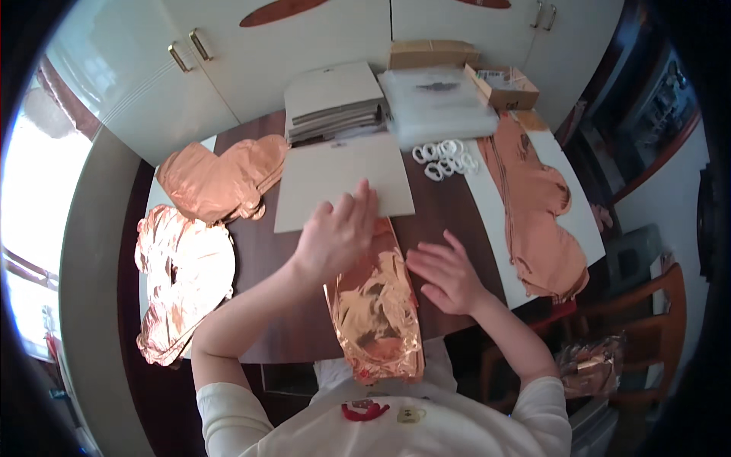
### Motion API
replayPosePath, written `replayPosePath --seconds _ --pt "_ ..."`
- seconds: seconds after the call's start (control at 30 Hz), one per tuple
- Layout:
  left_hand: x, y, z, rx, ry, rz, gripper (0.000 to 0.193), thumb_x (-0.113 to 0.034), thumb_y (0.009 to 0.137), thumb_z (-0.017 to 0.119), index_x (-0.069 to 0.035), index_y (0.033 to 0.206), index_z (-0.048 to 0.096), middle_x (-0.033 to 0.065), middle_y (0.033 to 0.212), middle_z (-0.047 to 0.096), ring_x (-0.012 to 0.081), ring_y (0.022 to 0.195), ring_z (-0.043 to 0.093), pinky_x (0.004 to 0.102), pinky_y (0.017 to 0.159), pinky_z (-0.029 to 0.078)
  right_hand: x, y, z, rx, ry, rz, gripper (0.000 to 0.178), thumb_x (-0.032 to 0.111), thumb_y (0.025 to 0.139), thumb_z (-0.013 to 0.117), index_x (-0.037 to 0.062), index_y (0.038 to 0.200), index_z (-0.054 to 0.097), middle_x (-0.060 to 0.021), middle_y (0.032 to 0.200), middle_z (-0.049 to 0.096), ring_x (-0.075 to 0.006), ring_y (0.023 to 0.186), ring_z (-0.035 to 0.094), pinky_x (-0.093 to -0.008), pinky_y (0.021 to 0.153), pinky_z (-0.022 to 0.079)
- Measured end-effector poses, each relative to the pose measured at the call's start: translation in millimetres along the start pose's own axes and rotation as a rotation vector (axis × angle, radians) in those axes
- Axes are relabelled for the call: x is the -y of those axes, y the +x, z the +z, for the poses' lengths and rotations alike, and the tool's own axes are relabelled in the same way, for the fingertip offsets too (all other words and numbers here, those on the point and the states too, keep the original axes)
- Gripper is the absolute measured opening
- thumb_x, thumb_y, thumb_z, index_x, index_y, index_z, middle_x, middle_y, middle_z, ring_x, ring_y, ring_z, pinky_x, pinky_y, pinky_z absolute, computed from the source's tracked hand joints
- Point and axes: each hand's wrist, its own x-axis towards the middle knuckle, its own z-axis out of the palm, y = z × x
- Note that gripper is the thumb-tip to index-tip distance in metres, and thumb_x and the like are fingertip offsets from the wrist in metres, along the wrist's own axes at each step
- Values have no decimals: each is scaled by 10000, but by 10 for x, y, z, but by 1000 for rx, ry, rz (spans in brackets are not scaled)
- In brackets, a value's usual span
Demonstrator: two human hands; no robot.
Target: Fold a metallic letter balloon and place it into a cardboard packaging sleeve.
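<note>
A folded rose-gold foil balloon (377,305) lies lengthwise in front of me, its near end hanging over the table's front edge. Its far end meets the near edge of a grey-beige card sheet (312,183). Over that meeting place is my left hand (335,232), fingers stretched out and close together, its outer side by the foil; whether it presses down I cannot tell. My right hand (445,276) hovers just right of the balloon, fingers spread and nothing in them.
Flat foil balloons lie in piles at the far left (221,179), near left (186,274) and right (533,209). Behind are stacked cards (335,91), clear plastic bags (438,107), white rings (445,158) and an open cardboard box (506,87). A wooden chair (662,327) stands at right.
</note>
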Motion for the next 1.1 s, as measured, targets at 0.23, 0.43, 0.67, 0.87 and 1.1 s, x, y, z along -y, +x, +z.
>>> replayPosePath --seconds 0.23,0.43,0.67,0.87,1.1 --pt "-515 -493 -50 121 -285 -16 493 -227 740 591 40 1154 578 157 1186 598 169 827 552 276 616 461 27 41 28 -9 -3 40 472 247 858 572 109 1304 500 -77 1375 453 -260 1284 402 -468 1094 248" --pt "-344 -725 -262 220 -655 -186 502 -329 814 631 -12 1196 552 133 1229 569 260 1119 542 385 876 438 31 38 52 152 -78 35 484 267 856 591 118 1308 502 -49 1383 460 -230 1302 396 -502 1102 218" --pt "-208 -1304 -111 426 -767 -259 563 -445 888 531 -115 1340 465 125 1447 366 318 1359 303 499 1099 216 136 -41 -13 255 30 56 474 292 882 569 114 1315 494 -64 1395 449 -245 1310 391 -510 1104 205" --pt "-318 -1380 -98 434 -798 -285 611 -524 884 491 -139 1357 457 152 1448 356 314 1359 300 505 1096 205 98 27 95 295 -78 106 522 360 908 512 93 1351 444 -83 1410 430 -252 1326 368 -496 1116 192" --pt "-356 -1431 -143 409 -755 -297 632 -556 867 493 -147 1349 469 159 1438 365 311 1342 325 504 1074 234 87 82 82 363 -84 112 500 345 920 485 90 1347 445 -80 1420 418 -244 1348 337 -517 1125 154"
